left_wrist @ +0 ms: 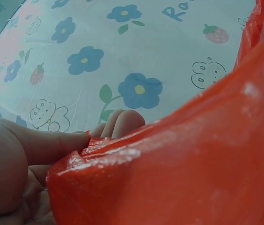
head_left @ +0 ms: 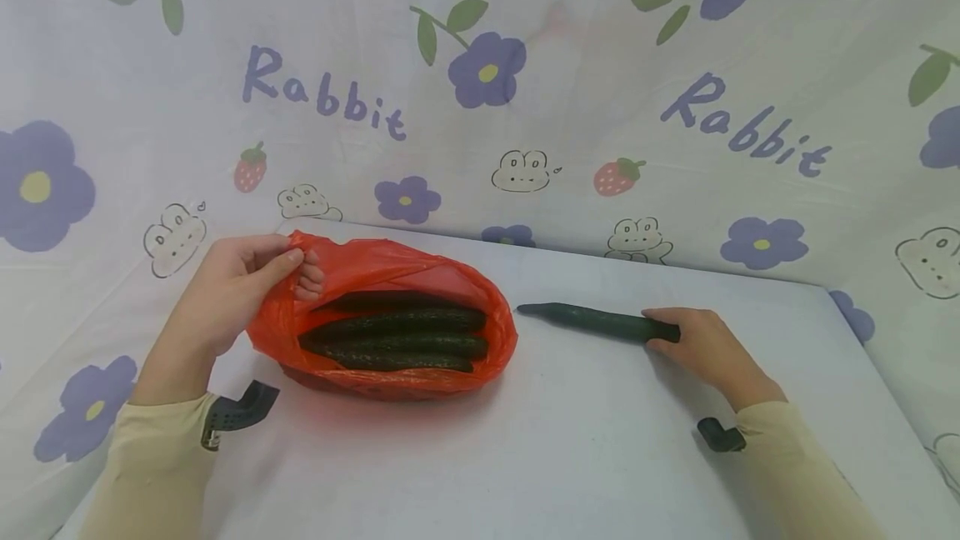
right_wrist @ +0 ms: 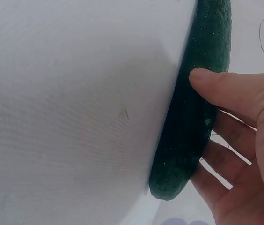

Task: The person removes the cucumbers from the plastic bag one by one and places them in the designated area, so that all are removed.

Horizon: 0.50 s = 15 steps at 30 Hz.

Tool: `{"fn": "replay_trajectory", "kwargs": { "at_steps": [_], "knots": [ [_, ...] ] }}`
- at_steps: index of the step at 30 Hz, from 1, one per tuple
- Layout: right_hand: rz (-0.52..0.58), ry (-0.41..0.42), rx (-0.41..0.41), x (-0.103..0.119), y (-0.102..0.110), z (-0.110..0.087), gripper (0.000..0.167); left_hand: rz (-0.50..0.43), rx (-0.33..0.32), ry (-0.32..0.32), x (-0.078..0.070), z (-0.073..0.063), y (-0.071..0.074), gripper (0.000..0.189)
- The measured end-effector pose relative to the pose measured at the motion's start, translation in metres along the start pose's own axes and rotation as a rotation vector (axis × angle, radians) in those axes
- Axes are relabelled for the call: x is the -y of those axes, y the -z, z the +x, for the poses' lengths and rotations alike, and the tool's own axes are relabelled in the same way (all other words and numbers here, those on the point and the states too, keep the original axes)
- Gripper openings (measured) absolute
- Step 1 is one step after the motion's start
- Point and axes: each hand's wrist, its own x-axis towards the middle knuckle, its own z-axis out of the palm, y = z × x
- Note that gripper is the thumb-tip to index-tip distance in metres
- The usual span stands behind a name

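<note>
A red plastic bag (head_left: 390, 384) lies on the left of the table, its mouth spread wide. Several dark green cucumbers (head_left: 408, 325) lie side by side inside it. My left hand (head_left: 243, 282) pinches the bag's upper left edge between thumb and fingers; in the left wrist view the red film (left_wrist: 193, 173) stretches away from that grip. To the right of the bag, a single cucumber (head_left: 588, 319) points its tapered end towards it. My right hand (head_left: 708, 348) holds this cucumber near its blunt end, the thumb on one side and the fingers on the other, as the right wrist view shows.
Both hands work over a white table (head_left: 555, 457). Behind it hangs a pale cloth (head_left: 577, 90) printed with purple flowers, strawberries and rabbits. A small dark device (head_left: 240, 408) sits at the left wrist, and a similar one (head_left: 722, 435) at the right.
</note>
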Motion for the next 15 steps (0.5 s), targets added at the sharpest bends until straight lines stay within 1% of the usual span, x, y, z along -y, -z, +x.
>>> {"fn": "replay_trajectory", "kwargs": {
  "at_steps": [10, 15],
  "knots": [
    [-0.019, 0.042, -0.063, -0.0028, -0.0043, 0.0025, 0.044, -0.011, -0.001, -0.012, 0.0003, -0.0004, 0.0001, 0.030],
    [-0.025, 0.053, -0.076, -0.0037, -0.0044, 0.0045, 0.042, -0.004, 0.002, -0.022, 0.0013, -0.0001, -0.0006, 0.030]
  ]
}}
